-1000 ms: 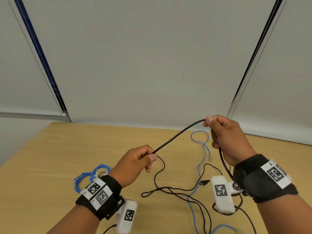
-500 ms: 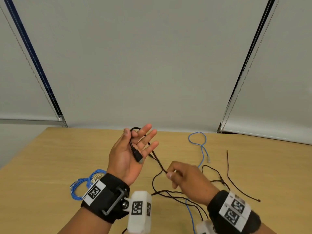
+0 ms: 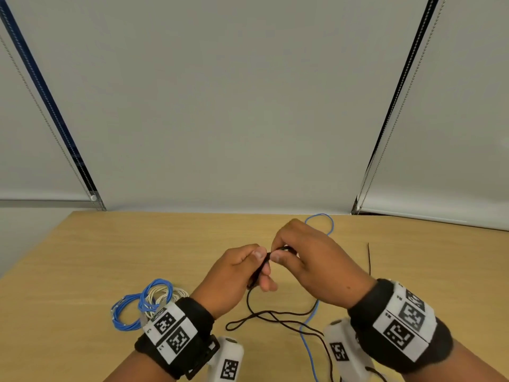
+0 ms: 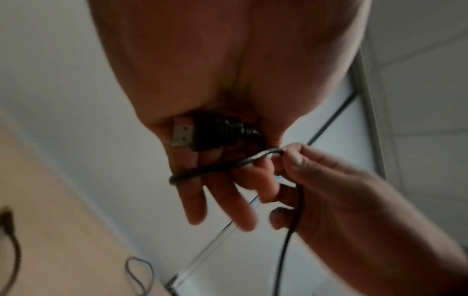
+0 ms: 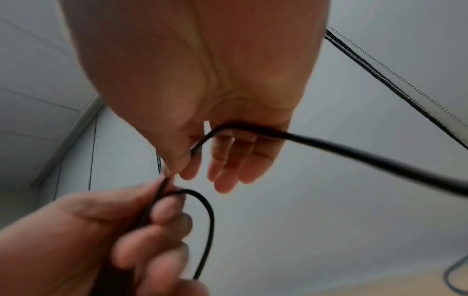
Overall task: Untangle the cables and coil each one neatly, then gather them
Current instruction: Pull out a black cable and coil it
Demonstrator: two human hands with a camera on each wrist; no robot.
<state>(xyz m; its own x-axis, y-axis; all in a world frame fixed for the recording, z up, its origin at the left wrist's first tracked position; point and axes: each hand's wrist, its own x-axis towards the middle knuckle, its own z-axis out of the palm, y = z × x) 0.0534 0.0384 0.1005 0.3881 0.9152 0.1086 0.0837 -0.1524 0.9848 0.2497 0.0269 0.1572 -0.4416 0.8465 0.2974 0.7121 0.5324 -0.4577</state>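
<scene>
Both hands meet above the middle of the wooden table (image 3: pixel 82 257). My left hand (image 3: pixel 261 268) holds the black cable's USB plug (image 4: pixel 195 134) in its palm, and a turn of the black cable (image 4: pixel 215 170) runs round its fingers. My right hand (image 3: pixel 281 253) pinches the same black cable (image 5: pixel 329 148) between thumb and forefinger, right against the left thumb. The rest of the black cable (image 3: pixel 275 315) trails in loose loops on the table below. A loose blue cable (image 3: pixel 308 337) crosses it and loops behind my right hand.
A coiled blue cable (image 3: pixel 124 315) and a coiled white cable (image 3: pixel 165 295) with another blue coil lie together at the left, by my left wrist. A thin black strand (image 3: pixel 369 257) lies at the right. Roller blinds hang behind the table's far edge.
My left hand, palm up and spread with the plug in it, has turned over and curled round the cable. My right hand has risen from the table to the left thumb with the cable.
</scene>
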